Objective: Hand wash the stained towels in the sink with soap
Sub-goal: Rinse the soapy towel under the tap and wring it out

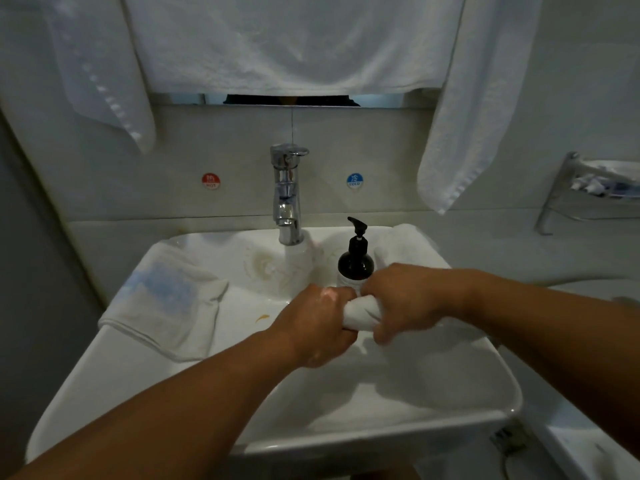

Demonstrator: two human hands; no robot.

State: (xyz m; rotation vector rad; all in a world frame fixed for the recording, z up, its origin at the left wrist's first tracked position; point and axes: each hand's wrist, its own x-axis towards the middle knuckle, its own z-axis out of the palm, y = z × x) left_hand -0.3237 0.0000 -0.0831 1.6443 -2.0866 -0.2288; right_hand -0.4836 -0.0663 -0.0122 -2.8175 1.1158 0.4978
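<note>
Towel (360,315) well inside sink (346,441) rim

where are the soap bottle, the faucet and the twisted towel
soap bottle (356,266): head view, on its black body
faucet (286,202): head view, on its chrome spout
twisted towel (360,314): head view, on its bare white middle
</note>
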